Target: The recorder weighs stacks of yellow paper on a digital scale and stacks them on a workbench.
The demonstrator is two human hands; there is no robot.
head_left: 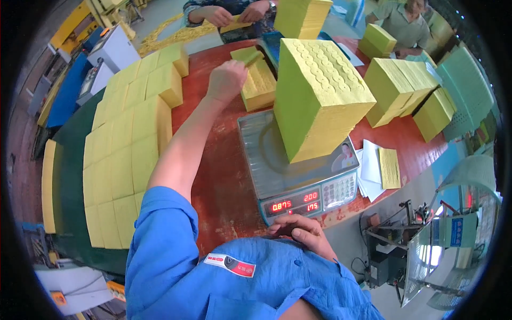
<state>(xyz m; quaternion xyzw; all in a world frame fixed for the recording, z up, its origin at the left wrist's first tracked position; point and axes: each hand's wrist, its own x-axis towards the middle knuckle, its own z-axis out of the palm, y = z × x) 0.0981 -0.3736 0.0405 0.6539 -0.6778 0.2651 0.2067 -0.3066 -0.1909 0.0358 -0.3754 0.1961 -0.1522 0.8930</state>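
My left hand (pixel 228 81) reaches to the far middle of the red table, its fingers closed on a thin bundle of yellow paper sheets (pixel 250 57). That bundle lies over a low yellow paper stack (pixel 259 85) with rows of curved embossed marks. To its right a tall yellow paper stack (pixel 314 106) with the same scalloped pattern stands on the metal pan of a digital scale (pixel 256 154) with lit red digits. My right hand (pixel 305 233) rests against my front near the scale's display, loosely curled with thumb apart, and nothing shows in it.
Yellow paper blocks (pixel 120 154) stand packed in rows along the left side. More yellow stacks (pixel 400 85) stand at right, beside a green plastic basket (pixel 469 90). White papers (pixel 370 168) lie by the scale. Across the table, a co-worker's hands (pixel 218 16) hold yellow paper; another person sits at far right.
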